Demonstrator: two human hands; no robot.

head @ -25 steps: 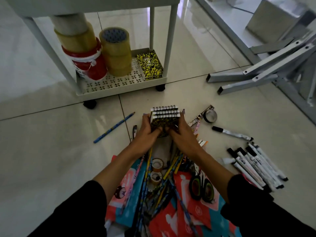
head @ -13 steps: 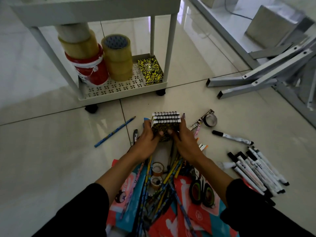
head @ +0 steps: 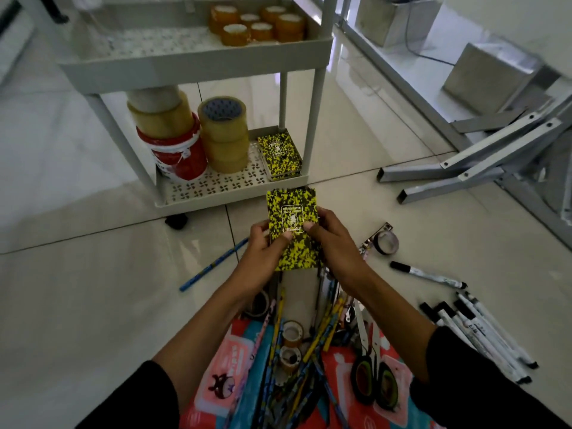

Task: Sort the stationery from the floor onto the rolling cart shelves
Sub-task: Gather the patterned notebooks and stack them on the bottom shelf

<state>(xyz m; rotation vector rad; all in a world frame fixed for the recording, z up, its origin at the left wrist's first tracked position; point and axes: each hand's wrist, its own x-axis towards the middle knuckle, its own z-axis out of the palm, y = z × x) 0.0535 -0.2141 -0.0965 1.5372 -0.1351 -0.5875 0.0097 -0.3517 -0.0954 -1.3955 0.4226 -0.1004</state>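
Both hands hold a stack of yellow-and-black speckled spiral notebooks (head: 292, 218), cover facing me, above the floor just in front of the white rolling cart (head: 198, 61). My left hand (head: 266, 247) grips its lower left edge, my right hand (head: 332, 243) its right edge. More matching notebooks (head: 280, 154) lie on the cart's bottom shelf at the right, beside large tape rolls (head: 224, 133) and a red-and-white bucket (head: 181, 156). Small tape rolls (head: 258, 24) sit on the upper shelf.
Below my hands lies a pile of pencils (head: 297, 345), small tape rolls, scissors (head: 373, 366) and colourful packets. Markers (head: 476, 332) lie at the right, a blue pencil (head: 213, 266) at the left. Metal frame legs (head: 470, 162) lie at the right.
The notebooks have been lifted and turned from spine-up to cover facing me, moving toward the cart. My view has tilted up, showing the cart's upper shelf.
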